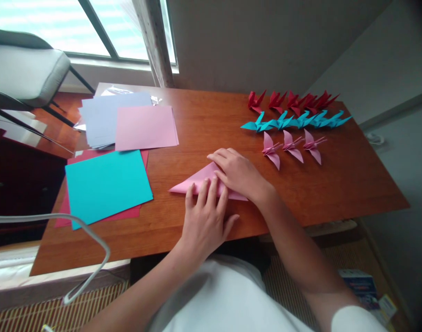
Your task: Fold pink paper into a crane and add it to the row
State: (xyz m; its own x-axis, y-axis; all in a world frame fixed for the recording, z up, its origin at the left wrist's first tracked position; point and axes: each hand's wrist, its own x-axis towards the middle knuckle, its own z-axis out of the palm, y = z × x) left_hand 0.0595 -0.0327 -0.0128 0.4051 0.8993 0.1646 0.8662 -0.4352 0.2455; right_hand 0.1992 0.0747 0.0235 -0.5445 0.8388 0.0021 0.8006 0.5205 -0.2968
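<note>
A pink sheet of paper, folded over into a triangle, lies on the wooden table in front of me. My left hand rests along its near folded edge with the fingers spread. Across the upper right part of the paper lies my right hand, its fingers stretched over the top corner and hiding some of the sheet. Neither hand grips anything. Beyond my right hand stand pink paper cranes, a row of turquoise paper cranes and a row of red ones.
On the table's left lie turquoise sheets over red sheets. Behind them a pink stack overlaps pale sheets. A white cable loops past the near left edge. A chair stands by the window.
</note>
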